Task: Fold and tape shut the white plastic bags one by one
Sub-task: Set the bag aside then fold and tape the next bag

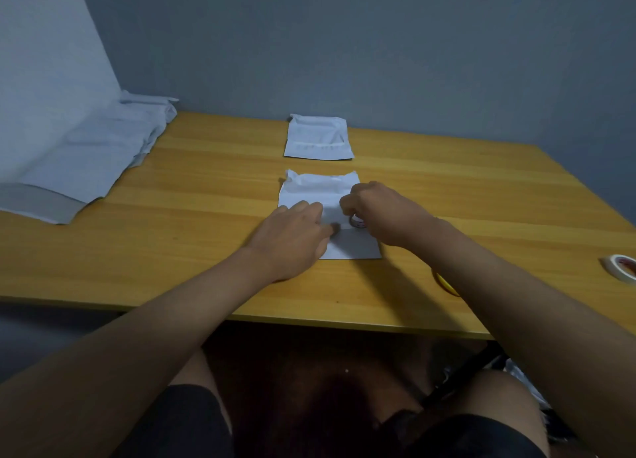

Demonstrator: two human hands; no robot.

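Fingers of the left hand [296,230] lay straight, pressing the folded white plastic bag [323,196] flat at mid-table, its fold line running left to right. Just right, the right hand [375,213] curled around a small tape roll [357,220] touching the flap—nearer the seam. Red print on the roll—unreadable.

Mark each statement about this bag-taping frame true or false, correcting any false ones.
1. The right hand holds a tape roll on the near bag. True.
2. The left hand is off the table. False: its fingers press the near bag.
3. A folded bag lies beyond the near one. True.
4. The spare tape roll sits at the table's left edge. False: right edge.
5. The unfolded bag pile lies at left. True.
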